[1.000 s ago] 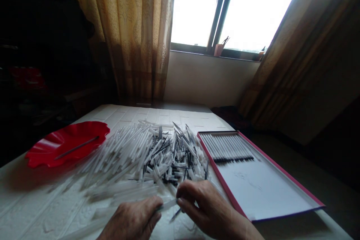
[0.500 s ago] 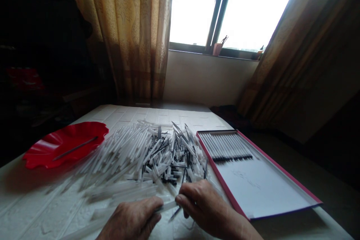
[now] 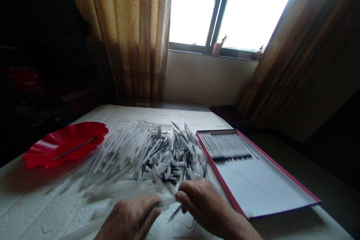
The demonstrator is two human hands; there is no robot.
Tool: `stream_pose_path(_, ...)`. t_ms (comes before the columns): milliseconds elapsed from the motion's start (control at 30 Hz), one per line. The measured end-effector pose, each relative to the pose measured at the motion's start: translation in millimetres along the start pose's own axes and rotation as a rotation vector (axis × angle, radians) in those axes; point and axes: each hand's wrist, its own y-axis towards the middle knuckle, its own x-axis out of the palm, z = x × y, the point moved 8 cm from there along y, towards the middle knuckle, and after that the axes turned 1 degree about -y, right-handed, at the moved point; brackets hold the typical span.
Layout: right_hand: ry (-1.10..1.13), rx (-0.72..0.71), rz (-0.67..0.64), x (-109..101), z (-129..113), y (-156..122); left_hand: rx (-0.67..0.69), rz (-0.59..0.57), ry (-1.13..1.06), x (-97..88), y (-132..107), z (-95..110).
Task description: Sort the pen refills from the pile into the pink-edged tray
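Observation:
My left hand (image 3: 132, 219) and my right hand (image 3: 202, 204) meet at the near edge of the table, both pinched on one clear pen tube (image 3: 166, 204) held between them. A thin dark refill (image 3: 174, 213) sticks down and left from my right hand's fingers. Just beyond the hands lies a large heap of clear tubes and dark refills (image 3: 146, 153). To the right lies a flat pink-rimmed box (image 3: 270, 191) with a row of finished pens (image 3: 226, 146) at its far end.
A red wavy-edged plate (image 3: 63, 144) holding one dark refill sits at the left on the white table (image 3: 33, 202). Curtains and a bright window stand behind the table. The floor drops away to the right of the box.
Both hands have stayed together on the same tube, shifting only slightly. The camera has drifted a little.

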Motion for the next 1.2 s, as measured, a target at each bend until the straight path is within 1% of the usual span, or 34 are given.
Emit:
stream_pose_path(167,-0.011,0.01,-0.003,-0.8,-0.6,0.5,-0.007,-0.016,0.035,-0.3,-2.0,-1.1)
stream_pose_path(300,-0.017,0.016,-0.002,0.2,1.2,0.3,-0.044,-0.08,0.038,2.0,-0.4,-3.4)
stream_pose_path(367,-0.013,0.012,0.006,-0.6,1.6,0.1,-0.017,-0.049,0.048,-1.3,1.2,0.0)
stream_pose_path(433,-0.001,0.008,0.031,-4.3,2.1,-0.1,-0.002,0.021,0.071,-6.7,1.4,1.8)
stream_pose_path(467,0.01,0.004,0.054,-7.4,2.3,-0.3,-0.017,0.061,0.074,-9.4,0.7,0.3)
stream_pose_path(533,0.038,-0.005,0.105,-14.6,2.8,-0.9,-0.113,0.126,0.033,-13.4,-2.2,-9.8)
stream_pose_path(567,0.052,-0.009,0.13,-18.0,3.1,-1.2,-0.18,0.144,-0.029,-13.9,-4.0,-16.9)
stream_pose_path(633,0.079,-0.018,0.166,-23.2,3.5,-1.7,-0.315,0.152,-0.229,-11.6,-6.9,-31.3)
stream_pose_path(733,0.1,-0.033,0.192,-26.8,2.4,-1.6,-0.52,0.155,-0.577,-4.8,-8.5,-46.7)
stream_pose_path(800,0.11,-0.043,0.199,-27.9,0.5,-1.7,-0.674,0.202,-0.73,-3.1,-10.0,-53.6)
stream_pose_path(867,0.125,-0.05,0.198,-28.4,-1.5,-2.2,-0.787,0.261,-0.824,-3.4,-10.9,-56.1)
stream_pose_path(933,0.137,-0.053,0.192,-29.0,-3.0,-3.1,-0.832,0.299,-0.892,-4.5,-9.6,-55.3)
stream_pose_path(1000,0.139,-0.059,0.188,-29.8,-4.3,-4.2,-0.848,0.312,-0.939,-5.3,-8.0,-54.4)
stream_pose_path(1200,0.131,-0.074,0.166,-25.6,-5.2,-5.3,-0.868,0.279,-1.079,-4.0,-6.9,-54.3)
